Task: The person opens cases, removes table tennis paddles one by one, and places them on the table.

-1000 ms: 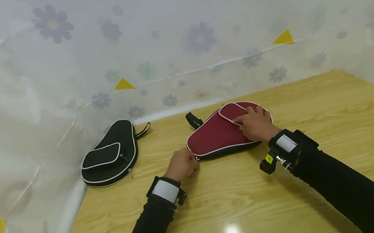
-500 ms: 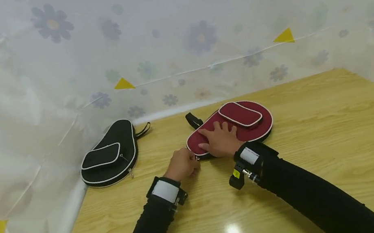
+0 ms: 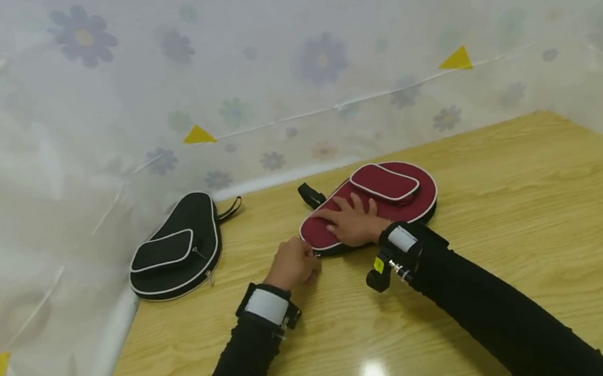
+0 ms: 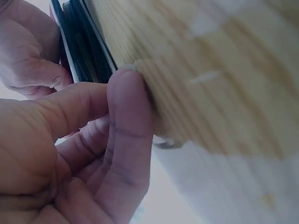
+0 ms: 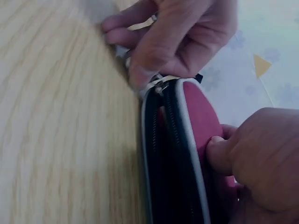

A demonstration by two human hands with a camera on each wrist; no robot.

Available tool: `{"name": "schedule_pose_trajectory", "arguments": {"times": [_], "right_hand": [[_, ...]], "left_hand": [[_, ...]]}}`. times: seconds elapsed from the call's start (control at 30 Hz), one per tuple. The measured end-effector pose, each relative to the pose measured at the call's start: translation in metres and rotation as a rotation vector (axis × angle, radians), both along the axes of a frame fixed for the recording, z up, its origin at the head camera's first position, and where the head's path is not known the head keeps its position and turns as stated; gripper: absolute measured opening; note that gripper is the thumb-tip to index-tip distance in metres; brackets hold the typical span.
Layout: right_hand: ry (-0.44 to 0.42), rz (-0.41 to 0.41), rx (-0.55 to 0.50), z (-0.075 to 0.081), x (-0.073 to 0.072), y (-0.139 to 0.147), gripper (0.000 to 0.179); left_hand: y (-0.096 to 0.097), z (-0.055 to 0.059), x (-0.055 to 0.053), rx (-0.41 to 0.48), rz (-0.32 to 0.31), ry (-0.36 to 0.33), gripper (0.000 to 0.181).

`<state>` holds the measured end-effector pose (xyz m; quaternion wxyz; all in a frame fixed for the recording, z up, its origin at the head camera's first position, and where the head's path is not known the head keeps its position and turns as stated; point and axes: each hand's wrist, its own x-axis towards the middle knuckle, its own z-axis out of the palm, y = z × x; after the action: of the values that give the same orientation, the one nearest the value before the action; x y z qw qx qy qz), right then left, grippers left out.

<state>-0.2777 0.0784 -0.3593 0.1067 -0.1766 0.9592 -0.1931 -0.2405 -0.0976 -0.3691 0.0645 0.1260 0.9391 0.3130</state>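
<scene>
A red table tennis bat case (image 3: 423, 184) with white piping lies on the table, its wide end to the right. At its narrow end my left hand (image 3: 290, 265) pinches the zipper pull with thumb and index finger. Close by that hand, the zipper slider (image 5: 160, 87) shows in the right wrist view, and the zipper teeth (image 5: 174, 128) below it stand parted along the dark side wall. My right hand (image 3: 357, 224) rests on the red face with fingers spread, between the narrow end and the raised pocket (image 3: 386, 181).
A black bat case (image 3: 196, 275) with white piping and a wrist loop lies at the left, against the sheet. The wooden table (image 3: 504, 287) ends at a flowered white curtain (image 3: 281, 65) behind. A black strap (image 3: 311, 195) sticks out behind the red case.
My right hand has moved left from the pocket at the wide end to the narrower part of the red case. My left hand has stayed at the zipper pull.
</scene>
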Motion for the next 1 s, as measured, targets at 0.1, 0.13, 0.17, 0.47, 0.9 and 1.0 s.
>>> {"name": "schedule_pose_trajectory", "arguments": {"times": [0.1, 0.13, 0.17, 0.47, 0.9, 1.0], "right_hand": [[0.008, 0.011, -0.024, -0.002, -0.002, 0.001, 0.046], [0.014, 0.016, -0.027, -0.002, -0.002, 0.001, 0.045], [0.019, 0.018, -0.029, -0.003, -0.003, 0.002, 0.045], [0.055, 0.086, -0.044, -0.003, -0.004, 0.011, 0.043], [0.081, 0.107, -0.092, -0.009, -0.010, 0.015, 0.043], [0.088, 0.113, -0.107, -0.013, -0.013, 0.017, 0.041]], "left_hand": [[0.000, 0.000, 0.001, 0.014, 0.008, -0.009, 0.042], [0.000, 0.001, 0.001, 0.022, 0.011, -0.015, 0.042], [0.000, 0.001, 0.002, 0.031, 0.014, -0.021, 0.042], [0.001, 0.003, 0.003, 0.014, -0.006, -0.026, 0.040], [0.000, 0.005, 0.004, 0.027, 0.014, -0.078, 0.036], [0.000, 0.005, 0.004, 0.031, 0.017, -0.090, 0.037]]}}
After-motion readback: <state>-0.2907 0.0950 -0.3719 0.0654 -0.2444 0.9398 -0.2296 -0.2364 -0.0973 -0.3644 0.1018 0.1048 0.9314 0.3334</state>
